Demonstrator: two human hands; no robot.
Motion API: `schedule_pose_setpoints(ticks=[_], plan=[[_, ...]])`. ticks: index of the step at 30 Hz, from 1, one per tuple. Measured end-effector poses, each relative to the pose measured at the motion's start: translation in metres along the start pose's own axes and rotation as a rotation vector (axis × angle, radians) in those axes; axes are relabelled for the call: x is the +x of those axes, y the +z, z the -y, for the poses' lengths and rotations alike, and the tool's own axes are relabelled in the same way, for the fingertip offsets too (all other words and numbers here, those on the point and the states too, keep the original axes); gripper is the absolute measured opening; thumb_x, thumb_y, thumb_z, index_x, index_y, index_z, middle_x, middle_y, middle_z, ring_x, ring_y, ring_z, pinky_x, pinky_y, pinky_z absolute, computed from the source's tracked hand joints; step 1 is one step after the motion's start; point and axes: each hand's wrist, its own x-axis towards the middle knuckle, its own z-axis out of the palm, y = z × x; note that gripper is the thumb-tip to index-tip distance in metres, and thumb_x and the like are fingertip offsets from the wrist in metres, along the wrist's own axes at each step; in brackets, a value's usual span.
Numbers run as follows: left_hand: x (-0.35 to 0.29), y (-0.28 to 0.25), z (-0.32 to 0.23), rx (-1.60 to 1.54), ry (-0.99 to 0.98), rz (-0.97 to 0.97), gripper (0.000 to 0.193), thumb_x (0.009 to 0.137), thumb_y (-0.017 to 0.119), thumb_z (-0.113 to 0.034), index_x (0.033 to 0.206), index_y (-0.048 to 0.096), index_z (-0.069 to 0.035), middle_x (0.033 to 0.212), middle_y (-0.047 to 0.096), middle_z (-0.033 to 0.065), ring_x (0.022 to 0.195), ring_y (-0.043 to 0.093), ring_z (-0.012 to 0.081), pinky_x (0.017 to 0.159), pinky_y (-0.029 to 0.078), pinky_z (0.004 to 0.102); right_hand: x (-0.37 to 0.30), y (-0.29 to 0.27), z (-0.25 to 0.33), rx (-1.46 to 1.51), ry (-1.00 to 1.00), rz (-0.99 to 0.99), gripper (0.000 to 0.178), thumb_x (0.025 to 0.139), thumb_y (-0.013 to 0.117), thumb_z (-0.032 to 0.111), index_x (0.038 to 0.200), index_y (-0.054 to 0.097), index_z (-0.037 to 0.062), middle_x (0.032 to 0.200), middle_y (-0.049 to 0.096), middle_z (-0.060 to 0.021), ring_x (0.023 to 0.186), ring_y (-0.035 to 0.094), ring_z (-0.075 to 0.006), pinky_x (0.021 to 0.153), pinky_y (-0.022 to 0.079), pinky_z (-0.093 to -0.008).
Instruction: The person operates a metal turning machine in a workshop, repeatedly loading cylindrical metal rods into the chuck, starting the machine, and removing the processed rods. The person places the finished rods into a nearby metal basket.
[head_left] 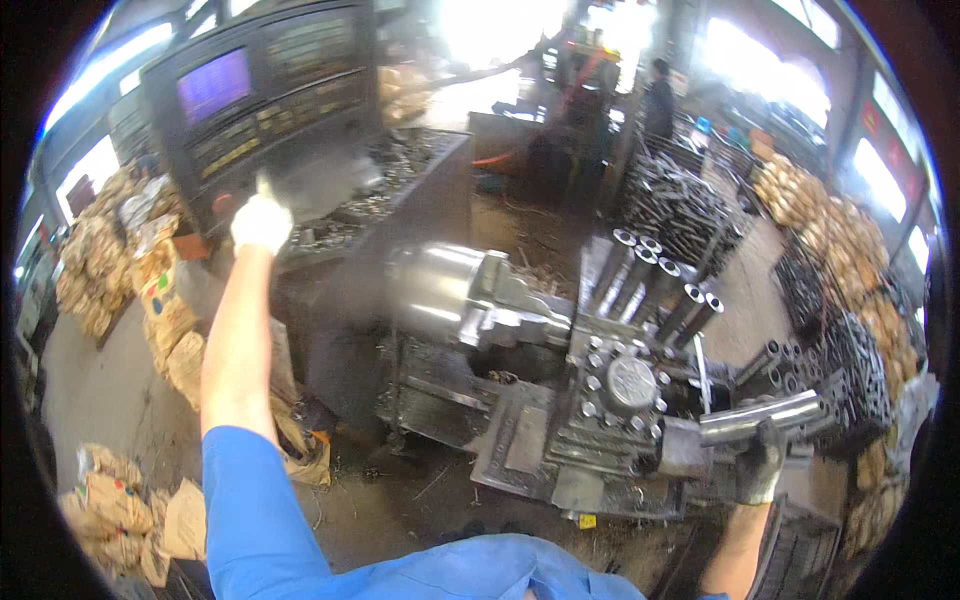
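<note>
My left hand (262, 224), in a white glove, is raised beside the machine's control panel (262, 100), just below its keys. One finger sticks up toward the panel, and I see nothing held in that hand. At the right, my right hand (762, 465), in a dark-stained glove, is wrapped around a shiny metal tube (735, 424). The tube lies nearly level, its open end to the right, beside the lathe's tool post (632, 384). Left of the post, the round chuck (442, 290) looks smeared.
Several metal tubes (652, 280) stand upright behind the tool post. More tubes (785, 372) are stacked at the right. Metal chips (400, 165) cover a ledge by the panel. Stuffed sacks (115, 255) are piled at the left, and a bin of metal parts (680, 205) stands farther back.
</note>
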Motion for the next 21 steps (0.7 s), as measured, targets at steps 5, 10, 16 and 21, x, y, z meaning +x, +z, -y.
schedule_pose_setpoints(ticks=[5, 10, 16, 21], plan=[[-0.124, -0.047, -0.068, -0.629, 0.258, -0.316, 0.048, 0.101, 0.065, -0.027, 0.144, 0.059, -0.007, 0.122, 0.074, 0.0208, 0.107, 0.073, 0.0364, 0.095, 0.057, 0.0441, -0.045, 0.020, 0.010, -0.137, -0.032, 0.212, 0.069, 0.081, 0.089, 0.031, 0.134, 0.058, -0.0011, 0.122, 0.069, -0.0170, 0.114, 0.066, -0.0296, 0.101, 0.054, -0.0440], [-0.337, -0.117, -0.140, -1.084, 0.574, 0.618, 0.048, 0.083, 0.077, -0.012, 0.129, 0.068, -0.006, 0.114, 0.074, 0.0165, 0.100, 0.074, 0.0289, 0.091, 0.059, 0.0403, -0.073, 0.045, -0.005, -0.152, 0.270, 0.474, 0.078, 0.069, 0.094, 0.011, 0.135, 0.059, -0.0074, 0.129, 0.071, -0.0203, 0.116, 0.072, -0.0311, 0.102, 0.059, -0.0453], [-0.512, -0.109, -0.176, -1.259, 0.485, 0.905, 0.080, 0.076, 0.093, -0.032, 0.140, 0.058, -0.001, 0.122, 0.071, 0.0237, 0.110, 0.072, 0.0404, 0.095, 0.058, 0.0457, -0.099, 0.097, -0.081, -0.206, 0.159, 1.104, 0.035, 0.078, 0.088, 0.006, 0.113, 0.082, 0.0083, 0.122, 0.076, -0.0132, 0.117, 0.071, -0.0294, 0.101, 0.057, -0.0417], [-0.607, -0.081, -0.098, -0.908, 0.254, 0.917, 0.050, 0.086, 0.081, -0.040, 0.120, 0.066, -0.006, 0.107, 0.074, 0.0225, 0.103, 0.071, 0.0454, 0.088, 0.056, 0.0517, -0.149, 0.129, -0.091, -0.305, 0.185, 1.298, 0.042, 0.080, 0.091, 0.006, 0.120, 0.077, 0.0050, 0.125, 0.075, -0.0143, 0.116, 0.071, -0.0263, 0.101, 0.059, -0.0400]])
